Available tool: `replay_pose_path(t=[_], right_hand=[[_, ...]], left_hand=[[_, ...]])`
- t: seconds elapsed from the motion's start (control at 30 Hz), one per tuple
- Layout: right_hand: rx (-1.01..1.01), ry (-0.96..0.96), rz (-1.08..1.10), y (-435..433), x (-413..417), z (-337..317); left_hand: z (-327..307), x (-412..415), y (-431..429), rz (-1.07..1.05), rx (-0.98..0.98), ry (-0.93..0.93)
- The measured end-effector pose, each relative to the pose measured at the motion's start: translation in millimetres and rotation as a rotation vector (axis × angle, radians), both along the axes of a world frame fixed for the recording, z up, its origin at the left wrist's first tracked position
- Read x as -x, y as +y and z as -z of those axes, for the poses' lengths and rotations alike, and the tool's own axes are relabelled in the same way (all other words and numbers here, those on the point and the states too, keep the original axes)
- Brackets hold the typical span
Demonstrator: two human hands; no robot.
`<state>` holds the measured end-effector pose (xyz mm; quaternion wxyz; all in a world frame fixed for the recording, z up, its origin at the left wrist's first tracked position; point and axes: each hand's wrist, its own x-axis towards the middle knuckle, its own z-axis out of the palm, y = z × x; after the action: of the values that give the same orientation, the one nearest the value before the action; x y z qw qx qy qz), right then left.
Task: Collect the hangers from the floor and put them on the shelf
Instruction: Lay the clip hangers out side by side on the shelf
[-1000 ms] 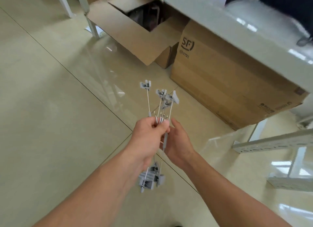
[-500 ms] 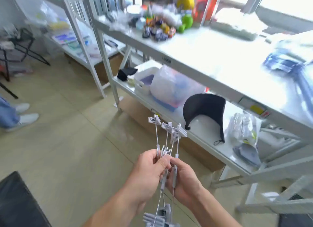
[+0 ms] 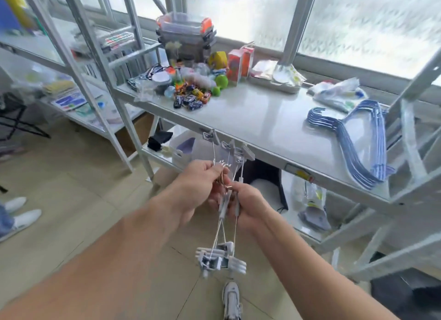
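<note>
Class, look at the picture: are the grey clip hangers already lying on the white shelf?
No: both the left hand and right hand hold the clip hangers in front of the shelf.

Grey clip hangers (image 3: 222, 260); blue-and-white striped hangers (image 3: 353, 138); white shelf (image 3: 262, 119).

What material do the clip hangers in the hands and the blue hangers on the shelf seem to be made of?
Clip hangers: thin shiny rods that look like metal wire, with matte pale grey clips at both ends that look like moulded plastic. Both hands, left hand and right hand, hold them. Blue hangers: evenly coloured and slightly glossy, probably plastic or plastic-coated wire; the blur leaves it open. Shelf: smooth, glossy white, probably painted metal.
</note>
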<state>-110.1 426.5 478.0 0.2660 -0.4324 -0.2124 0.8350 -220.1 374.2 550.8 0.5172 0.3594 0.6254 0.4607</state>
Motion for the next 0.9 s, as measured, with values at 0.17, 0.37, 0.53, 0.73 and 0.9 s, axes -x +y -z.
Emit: replay_pose_path(t=[0.17, 0.37, 0.53, 0.73, 0.9], right_hand=[[-0.018, -0.134, 0.011, 76, 8, -16], [-0.094, -0.273, 0.029, 189, 42, -31], [-0.089, -0.35, 0.047, 269, 51, -37], [0.009, -0.362, 0.17, 320, 58, -35], [0.112, -0.27, 0.33, 338, 70, -30]], left_hand=[[-11, 19, 74, 0.013, 0.027, -0.044], [-21, 57, 188, -0.062, 0.031, -0.06], [-14, 80, 267, -0.101, 0.029, -0.025], [6, 109, 343, -0.027, -0.006, 0.077], [16, 122, 386, 0.056, -0.02, 0.179]])
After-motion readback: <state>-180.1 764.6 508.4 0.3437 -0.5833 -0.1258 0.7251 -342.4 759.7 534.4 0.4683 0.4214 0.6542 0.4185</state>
